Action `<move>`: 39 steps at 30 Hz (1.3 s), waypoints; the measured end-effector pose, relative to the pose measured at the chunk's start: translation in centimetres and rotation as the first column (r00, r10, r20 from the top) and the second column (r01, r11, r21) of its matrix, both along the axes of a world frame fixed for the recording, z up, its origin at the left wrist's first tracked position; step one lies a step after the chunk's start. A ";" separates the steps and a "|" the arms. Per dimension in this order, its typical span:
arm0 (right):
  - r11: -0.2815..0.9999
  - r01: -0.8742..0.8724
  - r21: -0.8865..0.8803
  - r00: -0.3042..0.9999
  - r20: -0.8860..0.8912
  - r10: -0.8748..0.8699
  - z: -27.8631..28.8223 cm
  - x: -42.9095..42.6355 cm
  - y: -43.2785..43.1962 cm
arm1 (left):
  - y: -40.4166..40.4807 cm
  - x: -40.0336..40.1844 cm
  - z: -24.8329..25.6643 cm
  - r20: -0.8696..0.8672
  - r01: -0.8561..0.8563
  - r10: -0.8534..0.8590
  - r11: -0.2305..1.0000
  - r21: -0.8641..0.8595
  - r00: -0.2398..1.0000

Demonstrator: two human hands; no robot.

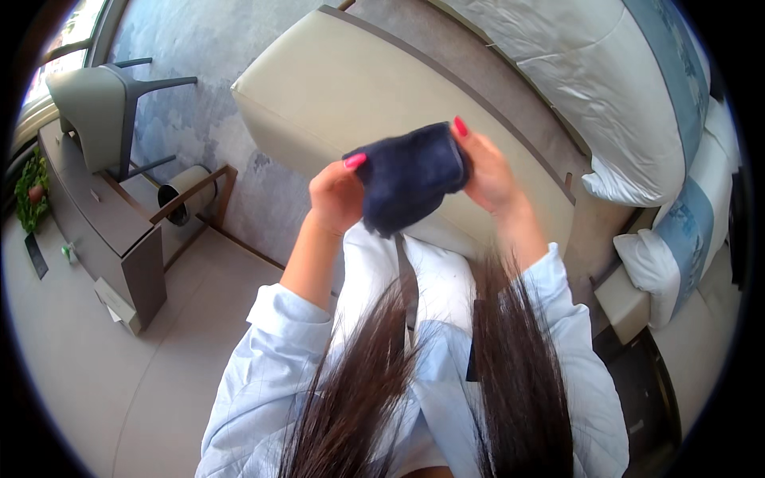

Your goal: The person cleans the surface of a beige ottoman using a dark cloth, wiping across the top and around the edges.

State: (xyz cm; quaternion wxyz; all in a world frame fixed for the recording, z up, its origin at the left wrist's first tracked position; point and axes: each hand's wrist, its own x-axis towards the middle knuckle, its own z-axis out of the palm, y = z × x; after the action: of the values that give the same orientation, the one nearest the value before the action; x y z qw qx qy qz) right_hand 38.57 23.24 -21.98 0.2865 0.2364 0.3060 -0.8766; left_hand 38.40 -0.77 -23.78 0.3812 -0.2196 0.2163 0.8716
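A small dark navy cloth item (pixel 409 176), bunched or folded, is held up between both hands above the edge of a cream upholstered bench (pixel 358 71). My left hand (pixel 337 194) grips its left upper edge, thumb on top. On the opposite side, my right hand (pixel 487 167) pinches the right edge, with the thumb near the top corner. The fingers behind the cloth are mostly hidden. Whether the cloth is a sock or some other garment, I cannot tell.
Beds with white bedding (pixel 597 71) stand beyond the bench and at right. To the left are a desk (pixel 101 197), a chair (pixel 95 113), a waste bin (pixel 191 191) and a green plant (pixel 30 191). A small cream nightstand (pixel 621 302) stands at lower right.
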 end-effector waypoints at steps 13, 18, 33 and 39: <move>0.939 -0.122 0.320 0.971 -0.159 0.180 -0.9 3.8 -1.6 | -0.7 1.1 2.9 -0.195 0.048 -0.154 0.887 -0.459 0.969; 0.888 0.099 0.450 0.804 -0.562 0.196 2.0 1.9 -1.6 | -1.5 -0.9 4.0 -0.616 -0.015 -0.258 0.915 -0.402 0.744; 0.871 0.059 0.488 0.983 0.124 -0.136 -4.0 5.2 -6.8 | 2.4 4.6 -1.9 -0.227 -0.043 -0.324 0.487 -0.872 0.918; 0.797 0.345 0.496 0.936 -0.249 -0.250 -1.9 7.2 -11.9 | 5.9 8.6 -1.7 -0.459 -0.334 -0.384 0.350 -0.875 0.801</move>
State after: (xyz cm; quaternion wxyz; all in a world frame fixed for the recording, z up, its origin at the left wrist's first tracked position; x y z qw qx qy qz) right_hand 45.74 11.33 -23.91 0.0408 0.2754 0.5189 -0.8082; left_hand 47.01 5.10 -25.45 0.1103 -0.1058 0.7846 0.6009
